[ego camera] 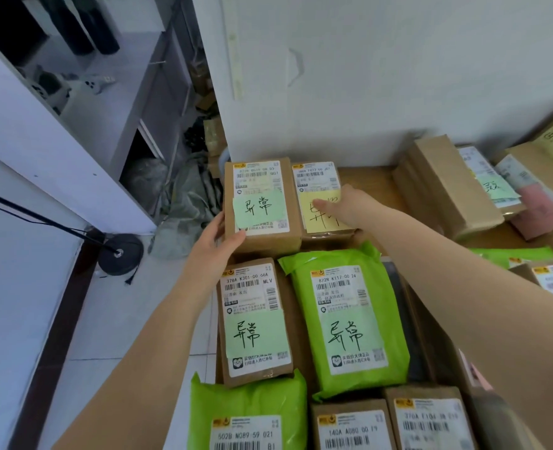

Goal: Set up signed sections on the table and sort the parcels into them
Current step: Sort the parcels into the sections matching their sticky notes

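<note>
A brown cardboard parcel with a green handwritten note (pixel 262 206) lies at the table's far left corner; my left hand (pixel 218 241) grips its near-left edge. Beside it to the right lies a second brown parcel with a yellow note (pixel 320 190); my right hand (pixel 346 203) rests flat on that note with fingers spread. Nearer to me lie another brown parcel with a green note (pixel 255 323) and a bright green mailer bag with a green note (pixel 350 323).
More parcels crowd the near edge: a green bag (pixel 246 414) and two brown boxes (pixel 353 427) (pixel 431 420). A stack of boxes and envelopes with notes (pixel 457 186) fills the right side against the white wall. A lamp base (pixel 121 253) stands on the floor at left.
</note>
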A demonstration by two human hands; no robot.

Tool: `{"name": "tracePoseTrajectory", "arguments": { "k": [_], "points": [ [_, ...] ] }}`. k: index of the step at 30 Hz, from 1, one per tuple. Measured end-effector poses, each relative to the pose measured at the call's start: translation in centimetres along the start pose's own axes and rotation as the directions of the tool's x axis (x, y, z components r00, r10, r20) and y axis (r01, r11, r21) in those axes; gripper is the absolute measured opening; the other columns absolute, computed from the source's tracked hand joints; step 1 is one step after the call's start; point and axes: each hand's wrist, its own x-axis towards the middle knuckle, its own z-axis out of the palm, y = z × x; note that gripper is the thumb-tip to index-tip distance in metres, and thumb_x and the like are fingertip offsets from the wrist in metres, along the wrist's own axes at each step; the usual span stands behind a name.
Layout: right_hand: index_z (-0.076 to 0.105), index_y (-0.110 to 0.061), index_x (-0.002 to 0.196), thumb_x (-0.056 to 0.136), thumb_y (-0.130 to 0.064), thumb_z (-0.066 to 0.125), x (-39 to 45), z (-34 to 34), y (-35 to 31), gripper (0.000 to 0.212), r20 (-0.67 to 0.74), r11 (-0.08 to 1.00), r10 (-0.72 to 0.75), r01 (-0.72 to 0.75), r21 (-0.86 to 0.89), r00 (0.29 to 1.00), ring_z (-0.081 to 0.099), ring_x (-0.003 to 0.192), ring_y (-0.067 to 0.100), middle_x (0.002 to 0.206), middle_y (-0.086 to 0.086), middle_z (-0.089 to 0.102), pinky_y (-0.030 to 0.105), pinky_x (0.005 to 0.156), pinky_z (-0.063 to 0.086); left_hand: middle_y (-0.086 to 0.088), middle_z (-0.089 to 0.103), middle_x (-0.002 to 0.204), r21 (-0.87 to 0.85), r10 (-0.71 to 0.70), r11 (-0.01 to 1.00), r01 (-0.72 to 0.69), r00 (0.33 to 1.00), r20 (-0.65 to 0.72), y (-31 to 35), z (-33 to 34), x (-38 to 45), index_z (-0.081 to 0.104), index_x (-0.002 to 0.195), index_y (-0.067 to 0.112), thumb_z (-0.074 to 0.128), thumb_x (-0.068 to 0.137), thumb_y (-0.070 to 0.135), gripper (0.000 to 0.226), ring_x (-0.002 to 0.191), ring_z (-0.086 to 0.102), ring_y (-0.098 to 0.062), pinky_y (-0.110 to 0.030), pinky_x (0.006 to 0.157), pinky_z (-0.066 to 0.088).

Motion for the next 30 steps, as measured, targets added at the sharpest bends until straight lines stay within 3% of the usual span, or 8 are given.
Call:
{"name": "tracePoseTrajectory", "arguments": {
  "k": [2, 4, 6, 9, 13, 21, 26, 30],
  "points": [
    [0.037, -0.006, 0.134, 0.087, -0.053, 0.057, -1.2, -0.1, 0.1, 0.070, 0.015, 0.999, -0.010, 0.010, -0.039, 1.000, 0.055, 0.110, 0.029, 0.127, 0.010, 0.054, 0.043, 0.081, 0.054, 0.011, 0.046, 0.138, 0.090, 0.041, 0.995, -0.038, 0.999, -0.023, 0.3, 0.2, -0.7, 0.032, 0.143, 0.033, 0.054, 0.093, 0.030, 0.055, 0.124, 0.043, -0.010, -0.034, 0.103, 0.036],
    [0.030, -0.006, 0.139, 0.088, -0.052, 0.055, -2.7, -0.3, 0.2, 0.073, -0.045, 0.987, -0.067, 0.060, -0.147, 0.997, 0.052, 0.117, 0.032, 0.135, 0.012, 0.048, 0.044, 0.091, 0.049, 0.007, 0.042, 0.142, 0.332, 0.180, 0.933, -0.139, 0.979, -0.097, 1.5, 0.5, -1.9, 0.031, 0.144, 0.027, 0.055, 0.093, 0.030, 0.057, 0.128, 0.039, -0.012, -0.034, 0.104, 0.032],
    [0.023, -0.009, 0.144, 0.090, -0.051, 0.051, -4.6, -1.1, 0.3, 0.075, -0.142, 0.960, -0.175, 0.137, -0.246, 0.974, 0.046, 0.124, 0.035, 0.141, 0.014, 0.040, 0.045, 0.096, 0.044, 0.004, 0.042, 0.144, 0.520, 0.362, 0.818, -0.246, 0.923, -0.133, 3.5, 0.7, -3.2, 0.034, 0.142, 0.023, 0.058, 0.090, 0.028, 0.058, 0.131, 0.037, -0.017, -0.038, 0.105, 0.032],
    [0.029, -0.015, 0.142, 0.091, -0.048, 0.050, -8.3, -3.3, 0.4, 0.064, -0.233, 0.894, -0.340, 0.236, -0.381, 0.911, 0.044, 0.124, 0.033, 0.138, 0.010, 0.042, 0.043, 0.092, 0.042, 0.002, 0.045, 0.140, 0.687, 0.551, 0.628, -0.366, 0.832, -0.061, 7.0, 1.2, -5.4, 0.037, 0.138, 0.022, 0.058, 0.088, 0.030, 0.055, 0.128, 0.041, -0.024, -0.045, 0.100, 0.037],
    [0.036, -0.016, 0.137, 0.090, -0.040, 0.051, -14.1, -7.3, 1.3, 0.054, -0.270, 0.809, -0.473, 0.292, -0.511, 0.839, 0.041, 0.125, 0.030, 0.135, 0.008, 0.043, 0.041, 0.095, 0.038, -0.001, 0.036, 0.148, 0.866, 0.613, 0.342, -0.364, 0.785, 0.088, 11.4, 2.8, -9.3, 0.030, 0.143, 0.021, 0.051, 0.090, 0.038, 0.060, 0.131, 0.037, -0.026, -0.046, 0.104, 0.035],
    [0.038, -0.019, 0.134, 0.088, -0.039, 0.053, -26.1, -12.5, 5.3, 0.052, -0.369, 0.677, -0.565, 0.159, -0.718, 0.738, 0.042, 0.122, 0.027, 0.131, 0.004, 0.046, 0.039, 0.094, 0.035, 0.000, 0.023, 0.153, 0.952, 0.640, -0.006, -0.307, 0.730, 0.239, 15.6, 6.2, -18.6, 0.016, 0.147, 0.025, 0.040, 0.093, 0.043, 0.062, 0.137, 0.025, -0.028, -0.047, 0.109, 0.021],
    [0.033, -0.020, 0.142, 0.088, -0.040, 0.054, -31.7, -12.3, 7.7, 0.061, -0.427, 0.699, -0.513, 0.074, -0.711, 0.745, 0.037, 0.129, 0.028, 0.140, 0.005, 0.042, 0.040, 0.100, 0.033, -0.002, 0.018, 0.154, 0.932, 0.632, -0.104, -0.348, 0.700, 0.332, 15.8, 7.3, -23.0, 0.010, 0.149, 0.024, 0.037, 0.095, 0.044, 0.063, 0.139, 0.019, -0.029, -0.048, 0.111, 0.017],
    [0.029, -0.020, 0.143, 0.089, -0.039, 0.051, -35.2, -11.4, 9.7, 0.061, -0.431, 0.696, -0.478, 0.031, -0.717, 0.765, 0.033, 0.134, 0.027, 0.145, 0.006, 0.036, 0.043, 0.104, 0.030, -0.002, 0.019, 0.154, 0.919, 0.643, -0.112, -0.379, 0.677, 0.357, 15.0, 7.7, -26.3, 0.012, 0.149, 0.024, 0.038, 0.095, 0.045, 0.063, 0.140, 0.019, -0.028, -0.049, 0.112, 0.016]
  ]
}}
